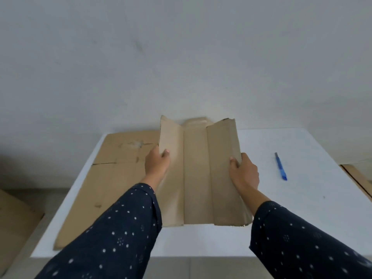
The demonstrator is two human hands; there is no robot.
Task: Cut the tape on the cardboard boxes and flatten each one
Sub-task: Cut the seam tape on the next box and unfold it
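Nearest the camera, two dark navy sleeves with white dots, the left sleeve (112, 228) and the right sleeve (302, 238), reach forward over the near edge of a white rectangular table (201, 242). Between them lies the brown cardboard box (195, 178), opened out into a shallow trough: a flat middle panel with a long side panel raised on either hand, showing only plain brown card inside. Its near end sits low over the tabletop, though whether it touches cannot be told. The left hand (156, 164) grips the left side panel, fingers curled behind it and the thumb on the inner face. The right hand (244, 172) grips the right side panel the same way, thumb inside. Under and beside the left arm, a large flattened brown cardboard sheet (112, 178) lies on the left part of the table, its left edge along the table's edge. To the right of the right hand and well apart from it, a slender blue cutter with a grey tip (281, 167) lies on the tabletop. More brown cardboard (14, 222) lies low beyond the table's left side, and another brown cardboard piece (360, 178) shows at the right edge. Behind all stands a pale grey wall (181, 57).
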